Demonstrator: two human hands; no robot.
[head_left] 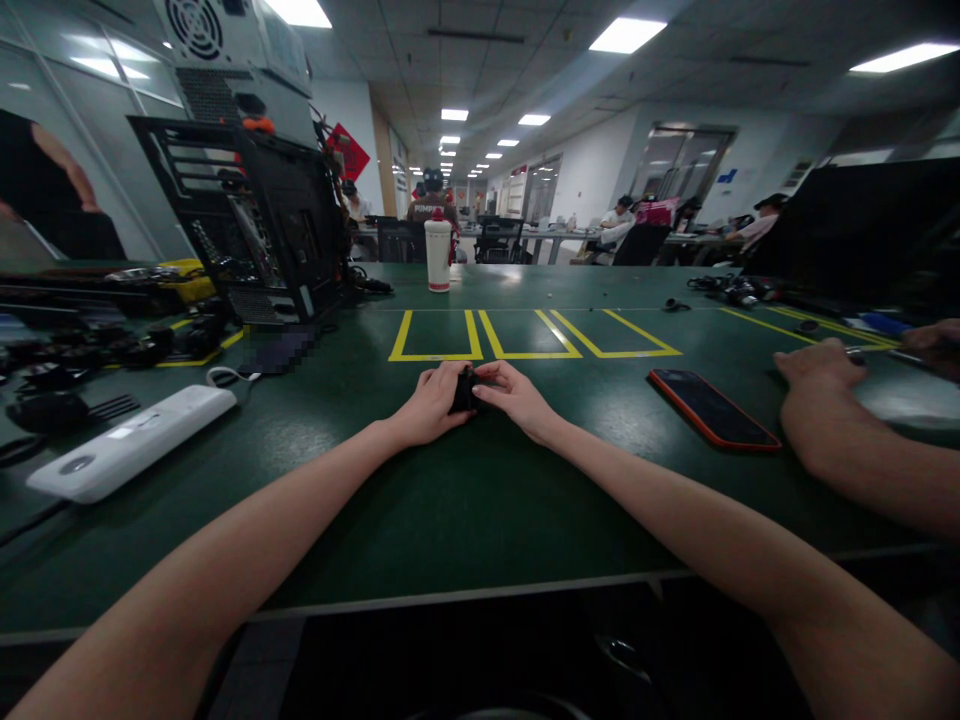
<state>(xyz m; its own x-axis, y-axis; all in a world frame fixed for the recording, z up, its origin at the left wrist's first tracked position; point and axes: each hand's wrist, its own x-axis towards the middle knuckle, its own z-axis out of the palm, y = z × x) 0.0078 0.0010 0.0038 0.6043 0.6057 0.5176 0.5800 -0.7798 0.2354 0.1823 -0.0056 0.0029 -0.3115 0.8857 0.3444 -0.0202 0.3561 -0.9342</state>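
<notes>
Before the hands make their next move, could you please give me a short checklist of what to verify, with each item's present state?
1. Small black part held: ok, in the left hand, with the right hand touching it.
2. Part's shape and facing: cannot tell, dark and partly covered.
3. Orange-edged phone apart from both hands: ok, flat on the right.
4. Co-worker's nearer hand apart from both hands: ok, beyond the phone.
5. White cup upright: ok.
6. White power strip apart from both hands: ok.
</notes>
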